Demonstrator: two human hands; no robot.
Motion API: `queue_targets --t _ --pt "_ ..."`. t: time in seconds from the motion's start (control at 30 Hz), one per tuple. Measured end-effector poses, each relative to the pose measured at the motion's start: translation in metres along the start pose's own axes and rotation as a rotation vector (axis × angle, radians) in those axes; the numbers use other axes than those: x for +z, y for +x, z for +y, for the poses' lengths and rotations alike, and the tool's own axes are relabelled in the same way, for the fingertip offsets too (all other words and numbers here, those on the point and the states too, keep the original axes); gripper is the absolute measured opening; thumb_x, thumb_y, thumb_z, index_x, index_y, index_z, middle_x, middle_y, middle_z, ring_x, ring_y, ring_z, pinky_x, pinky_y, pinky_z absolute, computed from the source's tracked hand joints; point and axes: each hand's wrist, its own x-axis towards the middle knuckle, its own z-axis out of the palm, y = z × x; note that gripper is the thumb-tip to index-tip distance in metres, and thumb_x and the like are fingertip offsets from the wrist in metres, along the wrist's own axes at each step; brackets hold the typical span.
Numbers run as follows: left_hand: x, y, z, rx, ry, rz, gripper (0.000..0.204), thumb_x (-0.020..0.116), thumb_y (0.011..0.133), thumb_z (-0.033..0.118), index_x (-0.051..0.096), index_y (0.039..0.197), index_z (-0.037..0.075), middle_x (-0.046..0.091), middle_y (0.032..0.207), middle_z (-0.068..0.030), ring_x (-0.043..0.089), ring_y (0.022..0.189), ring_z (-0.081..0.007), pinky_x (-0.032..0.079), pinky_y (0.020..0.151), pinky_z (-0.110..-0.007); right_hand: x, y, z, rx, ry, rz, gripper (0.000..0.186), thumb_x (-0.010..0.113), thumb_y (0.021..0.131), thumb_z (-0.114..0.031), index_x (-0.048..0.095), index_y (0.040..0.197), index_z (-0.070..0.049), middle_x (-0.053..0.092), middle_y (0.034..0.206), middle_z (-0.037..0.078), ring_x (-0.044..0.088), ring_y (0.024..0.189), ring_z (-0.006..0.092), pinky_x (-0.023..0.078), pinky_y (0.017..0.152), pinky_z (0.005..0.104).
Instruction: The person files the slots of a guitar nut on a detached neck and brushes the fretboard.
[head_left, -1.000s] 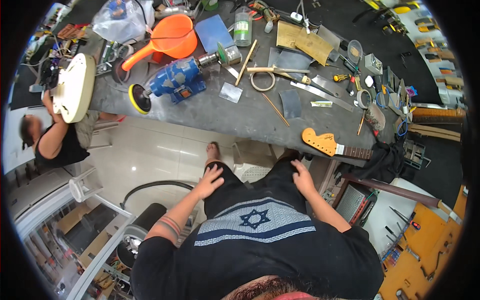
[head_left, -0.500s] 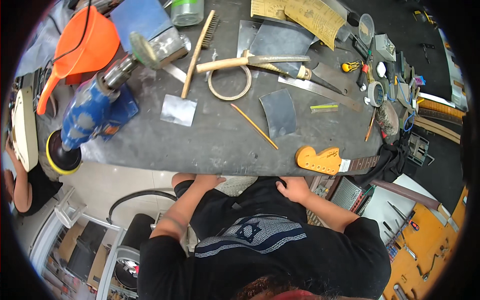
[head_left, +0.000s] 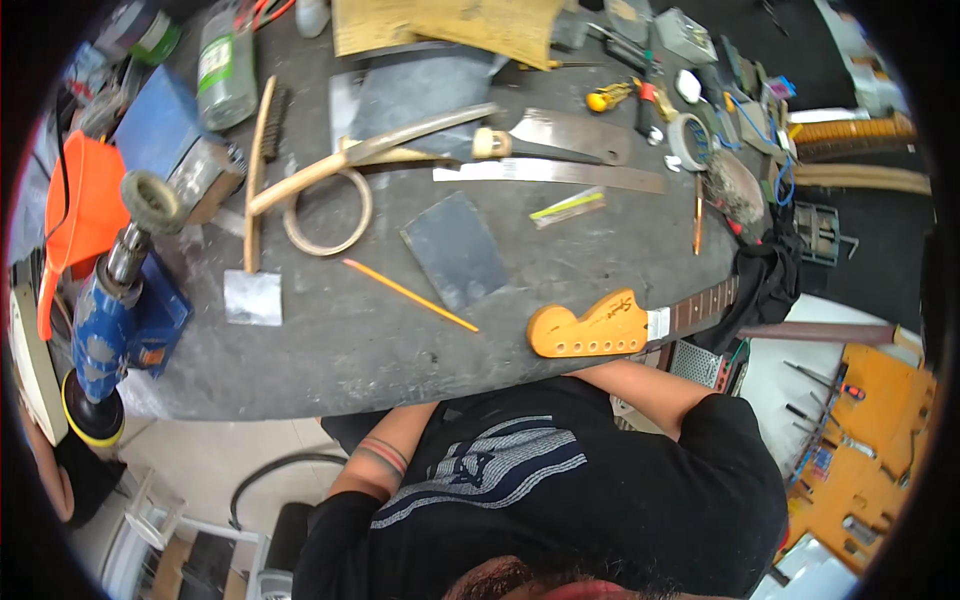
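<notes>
Grip can't be told, both my hands hidden by the bench (head_left: 320, 370), lower centre, guitar neck (head_left: 598, 328) nearest; likely between steps, next move calls for lifting them clear.

A large dark grey workbench with a scuffed top (head_left: 340, 375) occupies the middle of the room. Below its left side, there is a pale tiled floor (head_left: 275, 440) and a white stool-like piece of furniture (head_left: 150, 508). At lower right stands an orange-brown wooden surface (head_left: 888, 398), brightly lit.
</notes>
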Motion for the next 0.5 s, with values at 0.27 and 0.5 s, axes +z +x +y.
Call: queue_targets --t 0.27,0.5 --pt "0.008 0.027 -0.013 0.039 0.051 0.018 0.054 0.074 0.100 0.034 0.066 0.145 0.005 0.066 0.144 -0.0258 0.063 0.132 -0.0454 0.050 0.115 -0.055 -0.032 -0.030 -0.002 -0.084 -0.134 0.094 0.046 0.054 0.109 -0.036 0.064 0.149 -0.015 0.060 0.155 0.017 0.055 0.144 0.0376 0.041 0.122 0.0537" --pt "-0.081 -0.040 0.154 -0.165 0.416 -0.137 0.044 0.073 0.102 0.031 0.072 0.136 0.004 0.074 0.132 -0.0251 0.070 0.122 -0.0466 0.056 0.104 -0.053 -0.046 -0.147 0.028 -0.310 0.116 -0.028 0.054 0.065 0.109 -0.033 0.061 0.156 -0.006 0.063 0.157 0.019 0.060 0.143 0.0368 0.047 0.120 0.0474"
